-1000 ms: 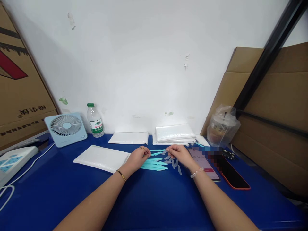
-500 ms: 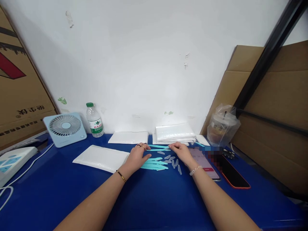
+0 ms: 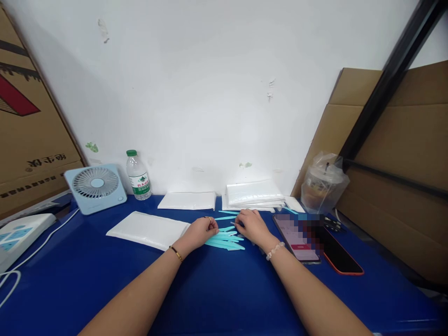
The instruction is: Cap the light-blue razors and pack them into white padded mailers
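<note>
1. The left hand (image 3: pixel 201 231) pinched a turquoise stick (image 3: pixel 228 229) narrowly; other turquoise sticks (image 3: pixel 224 244) lay on the blue table (image 3: pixel 224 289), between the hands.
2. The right hand (image 3: pixel 252 227) curled beside their tips — whether it held anything, I could not tell.
3. A lidded cup (image 3: pixel 317 190) held brown drink — inside a clear plastic bag (image 3: pixel 342 183).
4. The white padded mailers (image 3: pixel 147 228) showed only their outsides.

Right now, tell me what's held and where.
The left hand seems to pinch a turquoise strip by its left end; what the right hand holds is unclear.
</note>
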Available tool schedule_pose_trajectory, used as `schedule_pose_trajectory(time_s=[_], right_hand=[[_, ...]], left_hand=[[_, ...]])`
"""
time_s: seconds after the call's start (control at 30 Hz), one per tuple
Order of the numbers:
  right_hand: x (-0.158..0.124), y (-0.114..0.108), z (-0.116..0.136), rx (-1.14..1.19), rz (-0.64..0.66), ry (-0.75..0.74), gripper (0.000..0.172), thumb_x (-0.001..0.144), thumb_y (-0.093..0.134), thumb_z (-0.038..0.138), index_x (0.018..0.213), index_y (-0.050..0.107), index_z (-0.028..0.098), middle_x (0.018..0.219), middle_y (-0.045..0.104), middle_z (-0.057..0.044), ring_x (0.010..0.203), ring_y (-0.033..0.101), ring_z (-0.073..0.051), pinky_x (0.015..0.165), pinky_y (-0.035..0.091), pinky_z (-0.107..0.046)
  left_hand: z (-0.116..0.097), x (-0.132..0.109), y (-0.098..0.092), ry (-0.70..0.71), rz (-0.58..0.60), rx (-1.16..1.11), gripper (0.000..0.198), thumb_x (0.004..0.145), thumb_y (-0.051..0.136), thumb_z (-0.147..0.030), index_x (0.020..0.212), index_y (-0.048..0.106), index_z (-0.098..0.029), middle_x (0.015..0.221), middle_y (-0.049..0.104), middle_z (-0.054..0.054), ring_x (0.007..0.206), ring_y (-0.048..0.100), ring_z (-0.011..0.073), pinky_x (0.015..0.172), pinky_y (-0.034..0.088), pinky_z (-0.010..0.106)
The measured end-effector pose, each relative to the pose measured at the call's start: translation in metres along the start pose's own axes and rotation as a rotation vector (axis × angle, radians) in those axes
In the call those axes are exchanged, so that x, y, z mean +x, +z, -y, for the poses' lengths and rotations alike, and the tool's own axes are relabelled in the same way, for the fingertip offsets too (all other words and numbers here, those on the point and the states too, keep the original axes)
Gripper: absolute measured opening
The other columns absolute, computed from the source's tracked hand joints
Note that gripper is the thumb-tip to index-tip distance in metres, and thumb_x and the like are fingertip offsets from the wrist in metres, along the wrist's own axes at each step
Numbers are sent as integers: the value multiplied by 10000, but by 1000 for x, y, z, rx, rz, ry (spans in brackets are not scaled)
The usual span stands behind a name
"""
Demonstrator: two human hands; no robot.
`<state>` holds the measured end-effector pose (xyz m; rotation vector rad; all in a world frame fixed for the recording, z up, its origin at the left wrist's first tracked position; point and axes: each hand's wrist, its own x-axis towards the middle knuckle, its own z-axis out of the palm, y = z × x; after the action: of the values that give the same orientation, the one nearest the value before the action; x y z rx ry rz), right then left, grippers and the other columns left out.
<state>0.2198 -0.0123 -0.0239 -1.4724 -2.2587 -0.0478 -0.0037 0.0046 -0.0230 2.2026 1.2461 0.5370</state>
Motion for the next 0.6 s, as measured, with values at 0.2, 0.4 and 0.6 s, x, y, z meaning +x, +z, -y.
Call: schedule_pose_trajectory(time_s=[0.2, 0.4, 0.6], right_hand=[[-2, -9, -13, 545, -24, 200, 201, 842, 498, 350, 808, 622, 196, 704, 640, -14, 643, 585, -148, 614, 425, -261], [-5, -12, -15, 1044, -75, 327, 311, 673, 701, 397, 866, 697, 153, 758, 678, -50, 710, 612, -168, 668, 488, -294], [-5, -10, -11, 1008, -97, 258, 275, 645, 732, 372, 825, 722, 164, 781, 688, -55, 734, 624, -182, 666, 503, -308]], left_hand=[[0, 0, -3, 4, -87, -134, 217, 796, 498, -392, 804, 569, -187, 705, 591, -10, 633, 522, 128, 553, 364, 221], [4, 1, -2, -4, -58, -246, 248, 819, 470, -423, 855, 545, -189, 725, 607, -7, 585, 519, 112, 532, 386, 214], [6, 1, -1, 0, -45, -233, 258, 812, 482, -429, 852, 560, -187, 728, 618, -1, 599, 508, 116, 529, 373, 213]])
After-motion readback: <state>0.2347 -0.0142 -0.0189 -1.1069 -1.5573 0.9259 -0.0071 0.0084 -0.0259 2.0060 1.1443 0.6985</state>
